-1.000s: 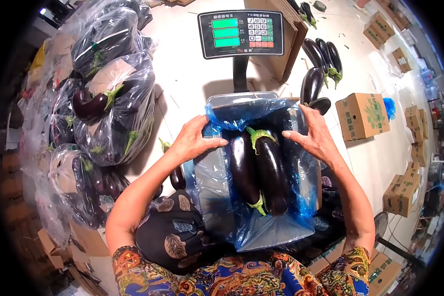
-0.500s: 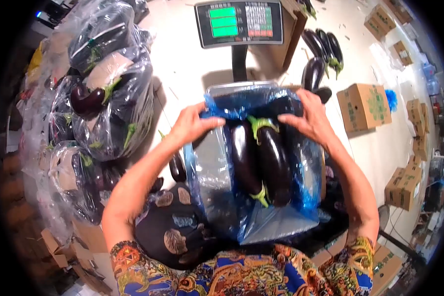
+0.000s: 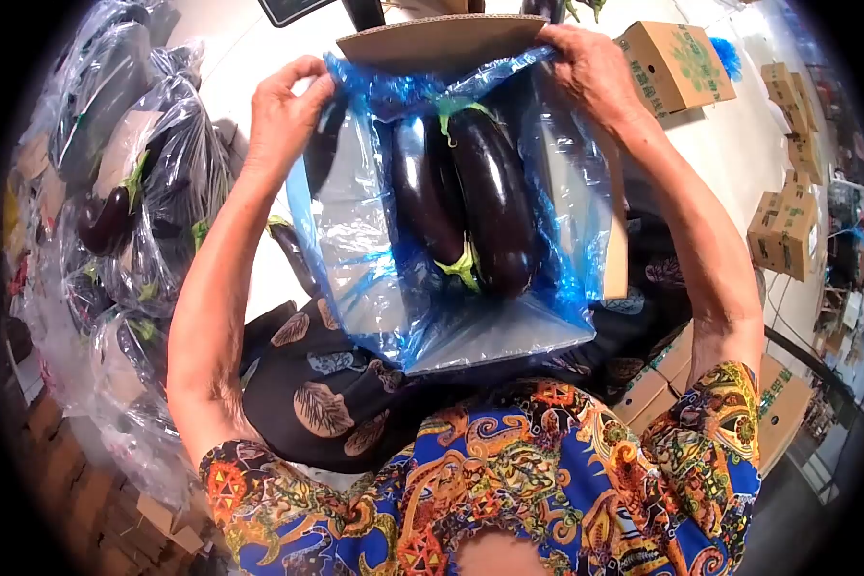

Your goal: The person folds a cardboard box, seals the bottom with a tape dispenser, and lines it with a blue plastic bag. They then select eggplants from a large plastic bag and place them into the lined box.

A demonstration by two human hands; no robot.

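My left hand (image 3: 293, 110) pinches the upper left edge of a blue plastic bag (image 3: 562, 307), which lines an open cardboard box (image 3: 616, 235). At the upper right corner, my right hand (image 3: 590, 72) has its fingers closed on the bag's edge by the raised box flap (image 3: 446, 43). Two dark purple eggplants lie side by side in the bag between my hands: one (image 3: 422, 182) on the left with its green stem end toward me, the other (image 3: 494, 202) on the right with its stem end away.
Clear bags of eggplants (image 3: 163, 211) are piled at the left. One eggplant (image 3: 296, 254) lies beside the box. A closed carton (image 3: 672, 67) stands at the upper right, with more cartons (image 3: 785, 235) farther right. The scale's edge (image 3: 293, 8) shows at the top.
Both hands have moved outward and away from my body, spreading the bag's far edge wider. The raised cardboard flap now shows behind it. The view has shifted, leaving most of the scale out of frame.
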